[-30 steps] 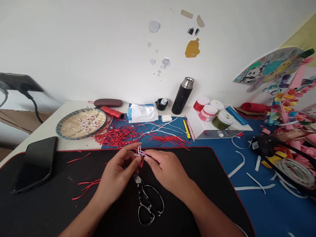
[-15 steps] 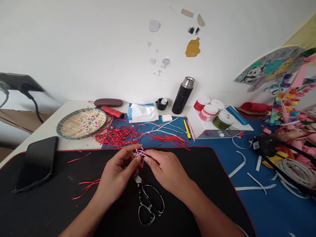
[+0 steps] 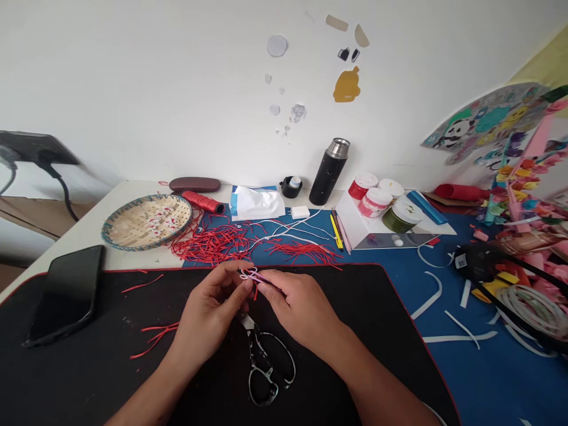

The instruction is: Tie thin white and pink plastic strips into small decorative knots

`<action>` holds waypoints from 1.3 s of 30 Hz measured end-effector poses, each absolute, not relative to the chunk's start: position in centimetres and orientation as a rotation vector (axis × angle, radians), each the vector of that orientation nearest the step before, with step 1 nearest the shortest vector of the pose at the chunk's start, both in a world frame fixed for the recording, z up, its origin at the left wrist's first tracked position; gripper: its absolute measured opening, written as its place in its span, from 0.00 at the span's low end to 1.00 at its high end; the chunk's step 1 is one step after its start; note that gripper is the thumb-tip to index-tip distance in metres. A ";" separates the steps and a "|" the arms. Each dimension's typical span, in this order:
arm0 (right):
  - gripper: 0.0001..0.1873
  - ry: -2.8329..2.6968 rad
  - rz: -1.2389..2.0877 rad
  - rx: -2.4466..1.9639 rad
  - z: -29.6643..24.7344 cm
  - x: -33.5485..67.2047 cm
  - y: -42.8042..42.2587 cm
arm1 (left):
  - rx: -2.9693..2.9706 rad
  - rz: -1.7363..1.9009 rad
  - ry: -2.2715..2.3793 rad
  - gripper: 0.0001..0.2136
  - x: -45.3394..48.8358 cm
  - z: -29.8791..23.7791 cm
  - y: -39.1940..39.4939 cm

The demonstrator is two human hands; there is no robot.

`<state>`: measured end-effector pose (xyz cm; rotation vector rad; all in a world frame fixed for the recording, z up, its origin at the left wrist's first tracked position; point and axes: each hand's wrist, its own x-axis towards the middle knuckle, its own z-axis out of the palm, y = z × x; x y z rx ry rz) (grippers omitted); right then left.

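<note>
My left hand [image 3: 208,313] is closed, pinching a small looped knot of white and red cord [image 3: 249,274] between thumb and fingertips. From the other side my right hand [image 3: 299,302] grips a pair of slim purple tweezers [image 3: 262,277], whose tips touch the loops. A short red cord end hangs below the knot. Under the hands, scissors [image 3: 271,370] with dark patterned handles lie on the black mat [image 3: 337,378], their blades partly hidden by my left hand.
Cut red cords [image 3: 213,244] are heaped behind the mat, near a red thread spool [image 3: 202,202] and a woven basket [image 3: 128,228] of small pieces. A phone [image 3: 66,293] lies left. A black flask [image 3: 329,174], lidded jars [image 3: 375,202] and white strips [image 3: 459,338] are toward the right.
Both hands stay almost in place. The white loops at the fingertips have shifted slightly, and the tweezers have moved a little to the left within them.
</note>
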<state>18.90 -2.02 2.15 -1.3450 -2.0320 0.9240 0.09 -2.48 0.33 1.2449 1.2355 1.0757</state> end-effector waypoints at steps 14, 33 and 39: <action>0.12 -2.040 0.933 -1.362 2.3 18.9 -2.1 | 1.226 1.057 1.223 0.12 0.0 0.0 -2.4; 0.17 -1.574 1.140 -1.263 1.7 19.2 -1.7 | 1.091 1.045 1.138 0.21 -0.1 0.6 -2.0; 0.12 -1.495 1.214 -1.209 1.5 19.1 -1.5 | 1.079 0.974 1.043 0.17 -0.1 0.5 -2.1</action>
